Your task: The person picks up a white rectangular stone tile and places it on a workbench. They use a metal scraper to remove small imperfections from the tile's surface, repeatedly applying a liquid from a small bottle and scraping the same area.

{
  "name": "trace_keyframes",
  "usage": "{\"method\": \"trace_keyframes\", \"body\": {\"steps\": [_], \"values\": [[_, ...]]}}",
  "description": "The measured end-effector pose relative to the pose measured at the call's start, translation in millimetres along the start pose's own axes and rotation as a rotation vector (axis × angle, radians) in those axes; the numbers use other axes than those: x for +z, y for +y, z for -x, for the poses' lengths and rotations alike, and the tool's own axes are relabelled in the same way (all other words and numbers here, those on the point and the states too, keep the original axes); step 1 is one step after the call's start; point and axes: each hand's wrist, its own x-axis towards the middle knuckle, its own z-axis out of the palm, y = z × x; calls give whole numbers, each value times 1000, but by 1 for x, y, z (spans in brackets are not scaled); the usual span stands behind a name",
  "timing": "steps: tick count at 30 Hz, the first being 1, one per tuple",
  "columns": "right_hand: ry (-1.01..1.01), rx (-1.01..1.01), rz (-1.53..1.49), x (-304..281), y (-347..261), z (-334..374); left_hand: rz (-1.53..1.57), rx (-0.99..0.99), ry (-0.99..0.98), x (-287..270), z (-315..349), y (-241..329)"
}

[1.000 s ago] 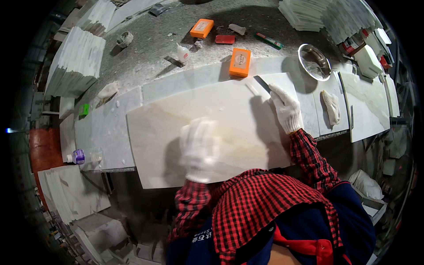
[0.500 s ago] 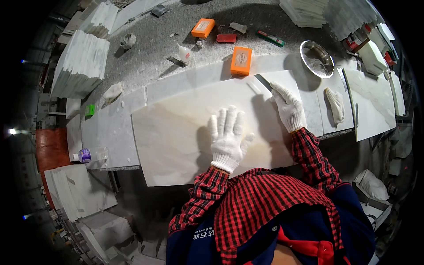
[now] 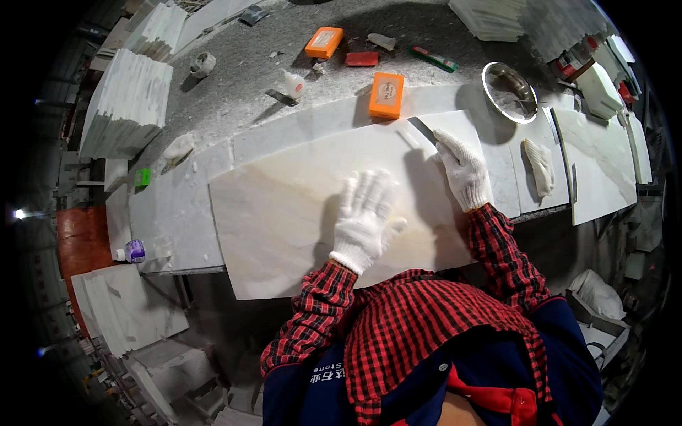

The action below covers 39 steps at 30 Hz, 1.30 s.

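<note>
A large polished marble slab (image 3: 284,206), white with beige veins, lies before me on the bench. My left hand (image 3: 366,213), in a white knitted glove, is over its middle with the palm down and fingers stretched out, slightly blurred. Toward the slab's far right, my gloved right hand (image 3: 463,167) has its fingers closed on the near end of a thin dark flat blade (image 3: 423,129). The blade slants away to the left, with a pale streak on the polished surface beside it. The grip itself is partly hidden by the glove.
Beyond the slab are orange boxes (image 3: 386,96), a red block (image 3: 362,59), a small white bottle (image 3: 293,84) and a metal strip (image 3: 282,97). A steel bowl (image 3: 510,93) and a spare glove (image 3: 540,168) lie right. Stacked tiles (image 3: 126,106) and a purple-labelled bottle (image 3: 133,250) are left.
My left hand has shifted slightly left and toward me, its fingers tilting more to the right. The right hand and blade have stayed nearly still.
</note>
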Motion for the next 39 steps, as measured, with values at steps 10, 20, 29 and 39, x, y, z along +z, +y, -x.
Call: {"method": "trace_keyframes", "body": {"steps": [10, 20, 29, 39], "values": [[28, -86, 64, 1, 5, -1, -142, -30, -118, -17, -4, -51], [-4, 8, 15, 2, -3, 0, -70, 64, -148, -5, 8, -17], [-9, -12, 69, -1, -5, 0, -13, 50, -86, -13, 22, -17], [12, -42, 46, 3, 0, 0, -143, -49, -5, -3, -13, -55]]}}
